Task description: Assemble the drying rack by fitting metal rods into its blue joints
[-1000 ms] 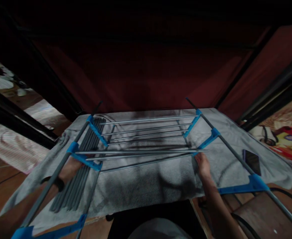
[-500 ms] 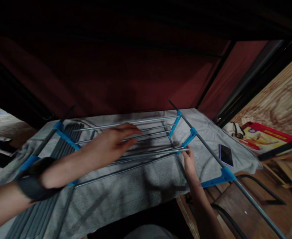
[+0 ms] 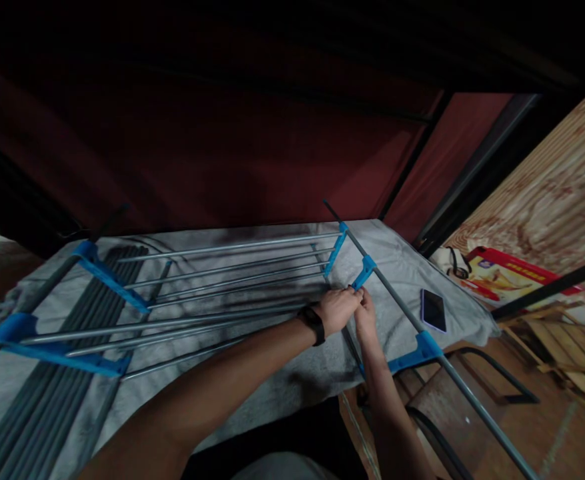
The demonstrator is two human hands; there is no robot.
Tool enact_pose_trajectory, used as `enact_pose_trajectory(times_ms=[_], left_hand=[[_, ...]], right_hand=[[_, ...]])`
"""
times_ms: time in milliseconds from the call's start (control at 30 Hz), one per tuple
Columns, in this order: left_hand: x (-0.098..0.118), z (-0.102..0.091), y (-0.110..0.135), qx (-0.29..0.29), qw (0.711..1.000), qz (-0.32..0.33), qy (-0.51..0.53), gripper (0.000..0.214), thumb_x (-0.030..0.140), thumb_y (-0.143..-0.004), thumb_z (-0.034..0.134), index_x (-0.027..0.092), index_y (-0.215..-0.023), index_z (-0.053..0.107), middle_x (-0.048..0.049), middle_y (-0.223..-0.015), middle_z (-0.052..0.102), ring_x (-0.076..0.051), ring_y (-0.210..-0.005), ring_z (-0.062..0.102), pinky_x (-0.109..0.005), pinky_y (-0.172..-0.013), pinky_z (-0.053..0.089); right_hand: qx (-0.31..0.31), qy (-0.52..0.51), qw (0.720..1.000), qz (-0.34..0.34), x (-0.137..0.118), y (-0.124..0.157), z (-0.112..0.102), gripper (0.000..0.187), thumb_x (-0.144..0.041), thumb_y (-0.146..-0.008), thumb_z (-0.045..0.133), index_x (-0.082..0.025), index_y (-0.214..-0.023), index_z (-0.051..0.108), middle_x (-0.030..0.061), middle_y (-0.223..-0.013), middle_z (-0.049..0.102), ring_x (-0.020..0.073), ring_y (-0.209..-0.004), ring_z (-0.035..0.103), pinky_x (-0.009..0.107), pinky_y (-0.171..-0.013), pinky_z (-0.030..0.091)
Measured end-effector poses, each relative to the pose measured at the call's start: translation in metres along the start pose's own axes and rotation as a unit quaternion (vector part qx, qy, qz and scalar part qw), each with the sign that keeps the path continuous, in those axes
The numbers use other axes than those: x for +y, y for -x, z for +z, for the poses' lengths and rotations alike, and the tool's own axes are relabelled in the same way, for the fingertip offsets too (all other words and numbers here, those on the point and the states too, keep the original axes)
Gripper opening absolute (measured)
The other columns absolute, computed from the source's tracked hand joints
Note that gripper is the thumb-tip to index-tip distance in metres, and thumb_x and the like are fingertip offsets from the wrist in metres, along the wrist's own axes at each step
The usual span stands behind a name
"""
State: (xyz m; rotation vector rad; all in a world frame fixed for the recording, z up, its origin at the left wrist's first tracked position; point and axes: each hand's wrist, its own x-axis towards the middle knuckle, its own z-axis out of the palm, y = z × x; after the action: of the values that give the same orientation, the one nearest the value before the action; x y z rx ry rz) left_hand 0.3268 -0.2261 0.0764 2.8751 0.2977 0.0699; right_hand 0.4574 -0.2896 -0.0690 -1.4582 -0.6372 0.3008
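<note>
head | blue bracket (image 3: 365, 270) is clasped by left hand (image 3: 339, 311) and right hand (image 3: 366, 317), presumably so that its joint is kept steady under pressure | rack (image 3: 242, 247) is stood across towel-draped tabletop (image 3: 410, 267), right upright (image 3: 400, 300) extended past near edge; slim, silvery, blue-jointed | loose rods (image 3: 47, 400) are laid toward left edge

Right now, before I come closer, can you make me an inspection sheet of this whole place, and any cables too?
Surface: soft grey cloth, wrinkled.
Job's things: frame of grey metal tubes with blue plastic brackets; straight dark-grey rods lie side by side at the left.
Clutter: flat rectangular phone with a dark screen, on the cloth's right side.
Hands: left hand and right hand meet at one bracket's lower end; their exact grip is hidden.
Cables: nothing seen for certain.
Surroundings: dark red flat panel behind; red-and-yellow printed box at the right.
</note>
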Motion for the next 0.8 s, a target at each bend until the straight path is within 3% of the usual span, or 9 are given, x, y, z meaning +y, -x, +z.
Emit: enact_pose_trajectory(times_ms=[267,433,633,800], left_hand=[[-0.019,-0.009,-0.013,0.005,1.000,-0.006,0.017,0.044,0.010,-0.097,0.044,0.020,-0.137,0.059,-0.0119,-0.123,0.071,-0.027,-0.106,0.072,-0.034,-0.084,0.055],[-0.021,-0.026,-0.019,0.036,0.999,0.004,0.005,0.036,0.014,-0.096,0.047,0.021,-0.128,0.061,-0.0116,-0.117,0.073,-0.028,-0.105,0.072,-0.035,-0.083,0.055],[-0.017,-0.047,-0.022,0.042,0.998,-0.046,0.030,0.031,0.016,-0.095,0.049,0.020,-0.121,0.065,-0.0115,-0.117,0.074,-0.027,-0.109,0.071,-0.034,-0.086,0.054],[-0.022,-0.050,-0.029,0.054,0.994,-0.068,0.065,0.033,0.017,-0.095,0.051,0.022,-0.122,0.069,-0.0095,-0.125,0.073,-0.025,-0.117,0.068,-0.033,-0.093,0.052]], right_hand=[[-0.017,0.026,0.999,-0.030,-0.018,-0.008,0.008,0.033,-0.043,-0.085,0.060,-0.019,-0.105,0.067,0.0081,-0.109,0.072,0.0236,-0.104,0.063,0.042,-0.101,0.047],[-0.028,0.037,0.998,-0.033,-0.025,-0.005,0.007,0.033,-0.043,-0.089,0.057,-0.018,-0.109,0.067,0.0076,-0.107,0.072,0.0229,-0.101,0.063,0.039,-0.097,0.049],[-0.029,0.054,0.997,-0.044,-0.028,-0.002,0.008,0.035,-0.044,-0.091,0.055,-0.019,-0.113,0.068,0.0083,-0.108,0.072,0.0235,-0.103,0.062,0.038,-0.098,0.048],[-0.033,0.060,0.997,-0.046,-0.028,0.000,0.009,0.039,-0.046,-0.093,0.053,-0.019,-0.116,0.068,0.0095,-0.113,0.072,0.0246,-0.106,0.062,0.039,-0.100,0.047]])
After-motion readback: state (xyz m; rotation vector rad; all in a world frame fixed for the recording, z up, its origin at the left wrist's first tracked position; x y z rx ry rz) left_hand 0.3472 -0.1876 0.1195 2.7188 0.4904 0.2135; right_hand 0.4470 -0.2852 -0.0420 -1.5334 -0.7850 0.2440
